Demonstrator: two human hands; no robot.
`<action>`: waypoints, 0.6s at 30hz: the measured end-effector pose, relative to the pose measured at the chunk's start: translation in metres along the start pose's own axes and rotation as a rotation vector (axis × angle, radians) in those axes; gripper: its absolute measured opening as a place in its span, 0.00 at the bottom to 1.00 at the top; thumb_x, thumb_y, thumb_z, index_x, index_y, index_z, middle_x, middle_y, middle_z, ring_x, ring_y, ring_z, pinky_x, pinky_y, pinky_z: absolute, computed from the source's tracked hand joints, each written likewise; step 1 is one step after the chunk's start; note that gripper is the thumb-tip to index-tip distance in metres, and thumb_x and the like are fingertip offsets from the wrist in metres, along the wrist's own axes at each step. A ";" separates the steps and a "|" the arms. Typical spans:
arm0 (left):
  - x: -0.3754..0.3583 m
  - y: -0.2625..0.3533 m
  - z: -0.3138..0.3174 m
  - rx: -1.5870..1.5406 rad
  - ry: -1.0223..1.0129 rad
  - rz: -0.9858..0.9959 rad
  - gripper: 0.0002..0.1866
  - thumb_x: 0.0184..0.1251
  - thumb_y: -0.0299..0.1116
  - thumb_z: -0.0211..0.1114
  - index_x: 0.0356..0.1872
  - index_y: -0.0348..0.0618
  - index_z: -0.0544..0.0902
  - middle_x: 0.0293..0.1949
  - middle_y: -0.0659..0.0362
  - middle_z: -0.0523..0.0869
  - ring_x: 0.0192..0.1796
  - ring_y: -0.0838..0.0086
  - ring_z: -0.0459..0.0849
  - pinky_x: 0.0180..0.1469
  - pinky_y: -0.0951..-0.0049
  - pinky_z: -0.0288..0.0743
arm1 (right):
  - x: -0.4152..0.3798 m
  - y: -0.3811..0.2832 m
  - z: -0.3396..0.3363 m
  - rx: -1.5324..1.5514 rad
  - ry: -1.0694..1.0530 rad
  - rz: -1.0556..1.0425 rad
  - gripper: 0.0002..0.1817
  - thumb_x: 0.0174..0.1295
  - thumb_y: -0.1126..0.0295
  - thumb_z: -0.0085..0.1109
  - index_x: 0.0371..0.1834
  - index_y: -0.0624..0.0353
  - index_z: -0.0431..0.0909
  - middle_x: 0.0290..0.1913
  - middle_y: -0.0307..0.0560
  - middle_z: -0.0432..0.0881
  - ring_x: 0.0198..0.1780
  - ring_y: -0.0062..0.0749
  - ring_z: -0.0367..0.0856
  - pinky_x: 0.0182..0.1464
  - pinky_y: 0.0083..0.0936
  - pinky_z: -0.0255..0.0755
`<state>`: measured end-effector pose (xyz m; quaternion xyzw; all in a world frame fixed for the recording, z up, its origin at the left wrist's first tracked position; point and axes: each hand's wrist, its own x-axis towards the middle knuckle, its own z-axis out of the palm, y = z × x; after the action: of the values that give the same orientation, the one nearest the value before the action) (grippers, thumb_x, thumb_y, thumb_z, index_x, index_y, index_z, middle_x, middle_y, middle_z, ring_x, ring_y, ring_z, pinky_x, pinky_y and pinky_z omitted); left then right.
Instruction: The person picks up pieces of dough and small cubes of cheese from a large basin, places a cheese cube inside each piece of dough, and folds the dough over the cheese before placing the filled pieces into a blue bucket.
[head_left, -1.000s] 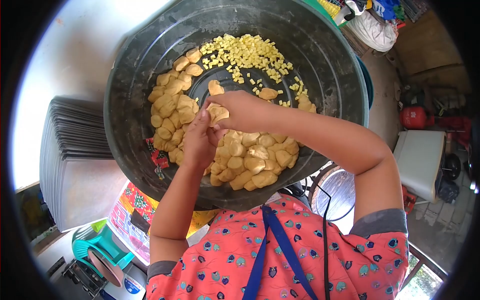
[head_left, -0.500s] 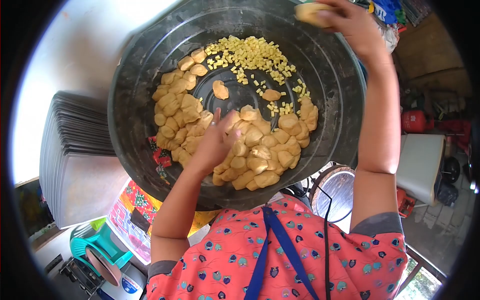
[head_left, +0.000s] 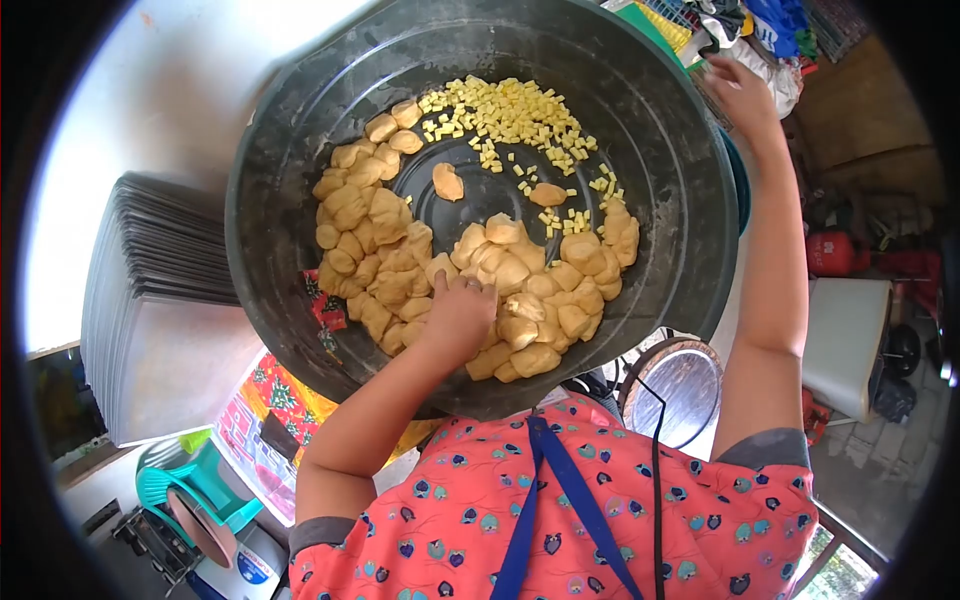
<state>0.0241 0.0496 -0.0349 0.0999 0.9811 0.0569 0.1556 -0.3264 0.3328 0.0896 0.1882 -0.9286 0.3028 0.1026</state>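
Many tan dough pieces (head_left: 380,215) lie heaped in a large black basin (head_left: 680,200). My left hand (head_left: 462,315) is down in the middle of the heap, fingers curled over a dough piece that is mostly hidden beneath them. Past the basin's upper right rim is my right hand (head_left: 745,98), fingers apart and no dough visible in it. Small yellow cubes (head_left: 505,112) are scattered over the basin's far floor. Two single dough pieces sit apart from the heap, one left of centre (head_left: 447,182) and another among the cubes (head_left: 547,195).
Dark flat trays (head_left: 165,270) lean stacked at the left. A round-topped stool (head_left: 675,390) stands below the basin's right side. Teal plastic (head_left: 742,175) shows beside the right rim, with bags (head_left: 770,75) beyond. A red tank (head_left: 838,252) is at far right.
My left hand has moved slightly right and down onto the dough, its fingers now curled. My right hand has moved right and down past the rim; the dough piece it held is out of sight.
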 end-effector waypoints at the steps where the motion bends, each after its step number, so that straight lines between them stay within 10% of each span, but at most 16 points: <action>1: 0.000 0.001 -0.001 -0.007 0.000 -0.002 0.17 0.56 0.41 0.65 0.41 0.39 0.77 0.43 0.51 0.81 0.48 0.60 0.78 0.57 0.50 0.61 | 0.003 -0.021 0.011 -0.039 0.023 -0.179 0.20 0.53 0.64 0.60 0.50 0.56 0.79 0.39 0.50 0.84 0.42 0.36 0.82 0.46 0.27 0.73; 3: 0.000 0.003 -0.005 -0.022 0.002 -0.009 0.16 0.57 0.40 0.65 0.40 0.40 0.77 0.39 0.53 0.81 0.47 0.60 0.78 0.54 0.53 0.64 | 0.001 -0.068 0.039 0.017 -0.241 -0.286 0.17 0.56 0.65 0.58 0.46 0.62 0.79 0.34 0.46 0.84 0.31 0.28 0.80 0.35 0.26 0.73; 7: 0.000 0.007 -0.005 -0.145 0.065 -0.107 0.17 0.55 0.41 0.66 0.39 0.40 0.76 0.38 0.52 0.82 0.46 0.60 0.79 0.51 0.54 0.66 | -0.009 -0.107 0.118 -0.308 -0.736 -0.273 0.10 0.45 0.72 0.62 0.33 0.61 0.84 0.33 0.54 0.84 0.36 0.45 0.83 0.39 0.34 0.77; 12: 0.001 -0.001 -0.001 -0.252 -0.006 -0.342 0.20 0.50 0.46 0.69 0.36 0.41 0.78 0.38 0.53 0.82 0.46 0.60 0.79 0.49 0.54 0.69 | -0.034 -0.093 0.173 -0.553 -0.801 -0.039 0.16 0.53 0.65 0.63 0.42 0.61 0.82 0.45 0.52 0.83 0.47 0.44 0.82 0.44 0.36 0.77; 18: 0.000 -0.005 0.001 -0.221 0.197 -0.137 0.17 0.50 0.40 0.69 0.36 0.41 0.77 0.39 0.53 0.81 0.42 0.59 0.80 0.45 0.60 0.71 | -0.041 -0.080 0.185 -0.612 -0.820 -0.071 0.14 0.56 0.67 0.61 0.44 0.58 0.81 0.46 0.51 0.82 0.48 0.43 0.82 0.45 0.37 0.77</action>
<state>0.0233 0.0450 -0.0370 0.0088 0.9839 0.1631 0.0724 -0.2706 0.1741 -0.0287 0.2844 -0.9316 -0.0852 -0.2096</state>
